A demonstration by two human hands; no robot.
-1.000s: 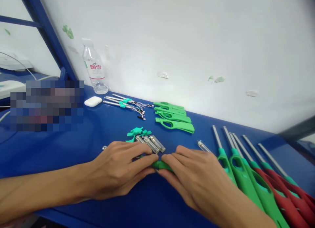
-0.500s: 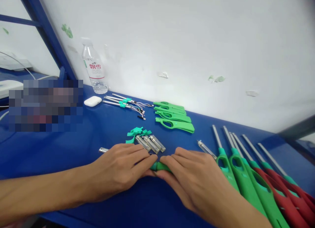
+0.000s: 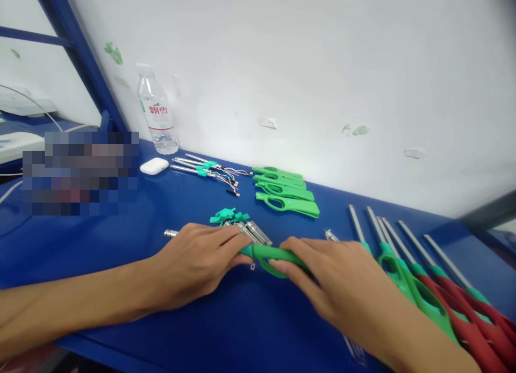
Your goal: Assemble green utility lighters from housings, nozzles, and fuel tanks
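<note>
Both hands hold one long-nosed lighter (image 3: 272, 253) level above the blue table. My left hand (image 3: 197, 260) is closed around its teal collar and metal tube; the tube's tip pokes out left of the hand. My right hand (image 3: 334, 276) grips the green handle, thumb near the trigger loop, and covers the rear end. Just behind lie clear fuel tanks (image 3: 259, 233) and a small pile of teal plastic parts (image 3: 229, 216). Another clear tank (image 3: 331, 235) lies partly hidden behind my right hand.
Several green handle shells (image 3: 288, 203) and metal tubes with wires (image 3: 201, 170) lie toward the wall. Green lighters (image 3: 435, 308) and red lighters (image 3: 479, 319) line the right side. A water bottle (image 3: 158, 117) and white case (image 3: 154, 166) stand at back left.
The lighter and both hands have risen slightly. My right hand has shifted right along the handle, so more of the green handle and its loop shows. My left hand keeps its hold.
</note>
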